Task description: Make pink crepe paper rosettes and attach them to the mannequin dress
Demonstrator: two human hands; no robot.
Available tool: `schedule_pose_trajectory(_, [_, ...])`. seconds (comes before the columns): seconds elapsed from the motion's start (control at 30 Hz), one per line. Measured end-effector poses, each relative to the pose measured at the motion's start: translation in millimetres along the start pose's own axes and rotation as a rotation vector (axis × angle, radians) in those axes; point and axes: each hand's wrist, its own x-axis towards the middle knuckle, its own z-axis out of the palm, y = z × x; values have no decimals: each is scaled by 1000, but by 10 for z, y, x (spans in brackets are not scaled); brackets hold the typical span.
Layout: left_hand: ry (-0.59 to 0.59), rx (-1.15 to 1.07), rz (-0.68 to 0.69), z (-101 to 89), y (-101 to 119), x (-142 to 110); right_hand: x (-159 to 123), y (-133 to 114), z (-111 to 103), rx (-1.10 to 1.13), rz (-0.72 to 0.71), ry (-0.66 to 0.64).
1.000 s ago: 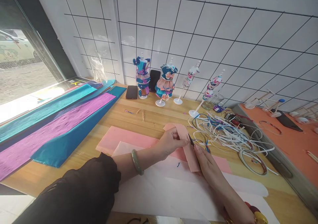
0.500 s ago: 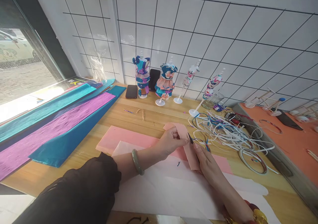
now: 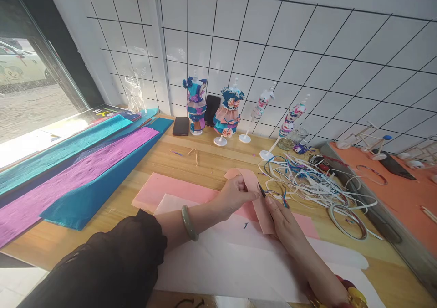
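Observation:
My left hand (image 3: 230, 198), with a green bangle (image 3: 189, 223) on its wrist, is closed on a strip of pink crepe paper (image 3: 263, 217), pinching it between thumb and fingers. The strip curls over behind those fingers. My right hand (image 3: 287, 228) is closed around a dark pointed tool (image 3: 261, 190), whose tip rests against the strip's right edge; its handle is hidden in the palm. Under both hands lie a pale sheet (image 3: 218, 262) and a flat pink crepe sheet (image 3: 177, 188). A small dark scrap (image 3: 245, 225) sits on the pale sheet.
Blue and purple crepe paper (image 3: 112, 162) fills the left side. Several small dress forms (image 3: 227, 112) stand along the wall near two phones (image 3: 180, 126). Tangled white strips (image 3: 317, 180) and a tape roll (image 3: 348, 221) lie right, beside an orange-surfaced tray (image 3: 403, 198).
Almost nothing differs. Both hands, the pink strip and the dark tool hold nearly the same positions.

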Motion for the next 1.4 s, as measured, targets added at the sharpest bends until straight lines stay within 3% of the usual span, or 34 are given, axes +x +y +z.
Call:
schedule_pose_trajectory(0.73, [-73,-70,-12,-14,-17,16,28,24,8,-43,-2,15])
schedule_pose_trajectory(0.97, [25,-143,-107,-67,34,76,17,26,8,-40,14,4])
schedule_pose_trajectory(1.4, [5,-128,-102,-40,13,63,-1,69,14,-15,22,13])
